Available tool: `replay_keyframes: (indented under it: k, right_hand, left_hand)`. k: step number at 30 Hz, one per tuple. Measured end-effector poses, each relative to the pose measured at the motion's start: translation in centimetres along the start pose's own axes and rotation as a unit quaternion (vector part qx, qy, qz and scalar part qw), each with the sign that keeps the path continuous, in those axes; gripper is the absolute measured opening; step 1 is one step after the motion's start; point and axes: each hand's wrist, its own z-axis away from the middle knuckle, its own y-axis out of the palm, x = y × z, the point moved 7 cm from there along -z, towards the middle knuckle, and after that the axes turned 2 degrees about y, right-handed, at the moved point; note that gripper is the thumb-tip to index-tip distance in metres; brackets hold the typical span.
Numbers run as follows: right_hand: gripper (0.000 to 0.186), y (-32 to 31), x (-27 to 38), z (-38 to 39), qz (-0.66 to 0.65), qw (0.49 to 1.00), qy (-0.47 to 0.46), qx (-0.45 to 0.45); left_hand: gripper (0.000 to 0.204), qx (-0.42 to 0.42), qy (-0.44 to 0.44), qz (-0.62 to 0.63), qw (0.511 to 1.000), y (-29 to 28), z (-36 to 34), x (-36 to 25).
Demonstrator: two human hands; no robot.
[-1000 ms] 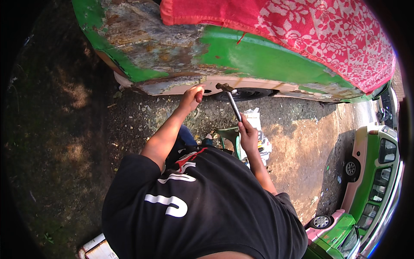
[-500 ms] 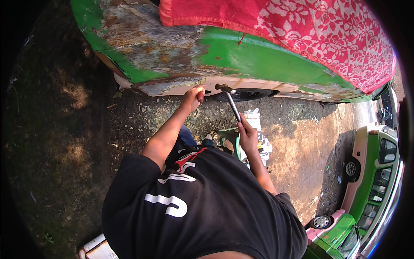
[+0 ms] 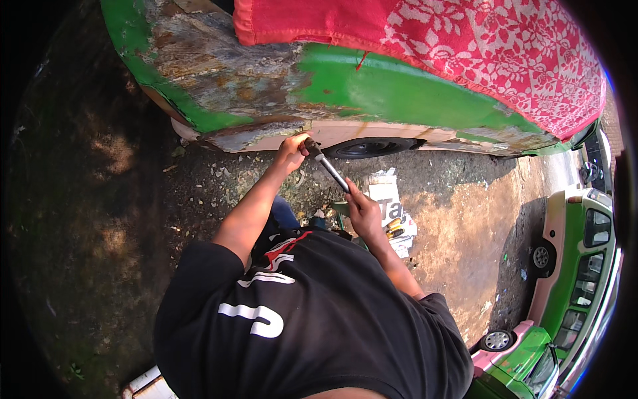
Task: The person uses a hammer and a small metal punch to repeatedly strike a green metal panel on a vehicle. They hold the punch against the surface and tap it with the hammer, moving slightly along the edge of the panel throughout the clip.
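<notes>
My right hand [image 3: 365, 214] is wrapped round the lower end of a hammer [image 3: 330, 169] with a silver shaft and a dark brownish head. The shaft slants up and left, bringing the head right up against my left hand [image 3: 290, 154]. My left fist is closed low beside the vehicle's side, round something too small and covered to name. Just above it is the pink lower edge of a green vehicle [image 3: 372, 83], its paint scraped and patchy, with bare rough metal toward the left. A dark wheel [image 3: 369, 147] sits right of my left hand.
A red and white floral cloth [image 3: 465, 53] drapes over the vehicle. Newspaper [image 3: 383, 193] with yellow-handled tools [image 3: 395, 228] lies on the ground by my right forearm. Paint chips litter the dirt below the panel. A green and pink van [image 3: 578, 266] stands at far right.
The hammer has swung left and down, so its head now meets my left fist. My right hand has shifted slightly left and down. The view has shifted a little.
</notes>
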Motion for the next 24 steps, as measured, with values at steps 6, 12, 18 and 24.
replay_keyframes:
  k: [6, 12, 18, 24]
  right_hand:
    - [0.042, 0.1, -0.8, 0.6, -0.012, 1.000, -0.015, -0.010]
    - [0.041, -0.9, -1.3, 1.5, -0.046, 0.998, -0.016, -0.038]
    - [0.039, -1.3, -2.4, 2.6, -0.082, 0.995, 0.047, -0.038]
    - [0.038, -1.8, -2.9, 2.6, -0.084, 0.994, 0.066, -0.025]
  left_hand:
    - [0.014, -0.079, -0.025, 0.002, 0.997, 0.9, -0.8, -0.3]
    - [0.015, -0.084, -0.059, -0.024, 0.994, 2.0, 2.1, 0.0]
    - [0.016, 0.058, 0.378, -0.431, 0.817, 3.4, 3.6, -3.0]
    - [0.019, 0.037, 0.360, -0.450, 0.816, 3.6, 3.1, -3.7]
